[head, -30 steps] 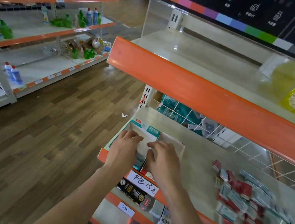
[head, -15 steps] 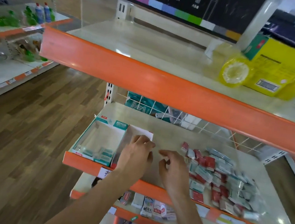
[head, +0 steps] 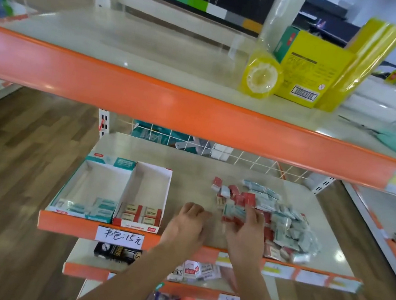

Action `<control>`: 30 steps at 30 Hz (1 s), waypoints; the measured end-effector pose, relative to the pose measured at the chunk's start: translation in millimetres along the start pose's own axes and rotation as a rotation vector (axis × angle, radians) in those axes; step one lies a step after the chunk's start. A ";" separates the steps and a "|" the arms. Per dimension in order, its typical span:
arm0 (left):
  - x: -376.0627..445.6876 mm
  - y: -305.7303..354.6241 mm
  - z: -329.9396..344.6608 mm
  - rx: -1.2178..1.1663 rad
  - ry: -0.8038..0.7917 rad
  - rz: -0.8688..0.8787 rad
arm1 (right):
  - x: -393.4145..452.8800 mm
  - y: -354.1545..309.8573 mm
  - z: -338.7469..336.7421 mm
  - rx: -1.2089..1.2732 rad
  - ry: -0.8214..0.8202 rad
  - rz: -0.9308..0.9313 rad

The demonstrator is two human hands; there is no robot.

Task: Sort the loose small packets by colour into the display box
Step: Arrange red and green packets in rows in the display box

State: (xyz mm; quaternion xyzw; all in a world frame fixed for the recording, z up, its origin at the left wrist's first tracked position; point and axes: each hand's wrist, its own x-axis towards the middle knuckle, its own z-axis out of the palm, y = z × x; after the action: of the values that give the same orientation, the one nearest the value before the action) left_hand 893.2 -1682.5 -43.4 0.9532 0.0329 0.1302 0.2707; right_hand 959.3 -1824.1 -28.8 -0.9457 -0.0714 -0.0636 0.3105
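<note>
A white display box [head: 102, 185] with two compartments stands at the left of the middle shelf. Its left bay holds a few teal packets [head: 100, 209]; the right bay holds red packets [head: 140, 214]. A loose heap of red and teal packets [head: 275, 219] lies on the shelf to the right. My right hand [head: 244, 230] rests on the heap's left edge, fingers spread over a teal-and-red packet [head: 234, 213]. My left hand [head: 186, 223] hovers between box and heap, fingers curled, nothing visible in it. Both hands are blurred.
The orange-edged upper shelf [head: 173, 102] overhangs the work area and carries a yellow roll [head: 262, 78] and a yellow box [head: 309, 71]. A lower shelf [head: 151, 278] holds a black pack and small boxes. Wooden floor lies to the left.
Both hands left the display box and moved right to the loose heap. The camera swung right, bringing the whole heap into view.
</note>
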 end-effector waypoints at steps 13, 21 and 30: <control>3.1 -10.7 5.4 -0.135 0.108 -0.121 | -4.8 -5.9 16.7 0.105 -0.107 -0.267; 4.5 -10.9 9.8 -0.153 0.108 -0.173 | -11.4 0.4 23.4 0.190 -0.153 -0.270; 4.9 -10.9 10.8 -0.166 0.149 -0.181 | -7.7 4.4 26.3 0.201 -0.140 -0.270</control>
State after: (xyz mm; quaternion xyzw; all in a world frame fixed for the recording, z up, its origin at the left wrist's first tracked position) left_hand 900.8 -1678.1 -56.8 0.9084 0.1281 0.1779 0.3560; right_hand 954.5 -1812.7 -53.6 -0.8939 -0.2253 -0.0311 0.3863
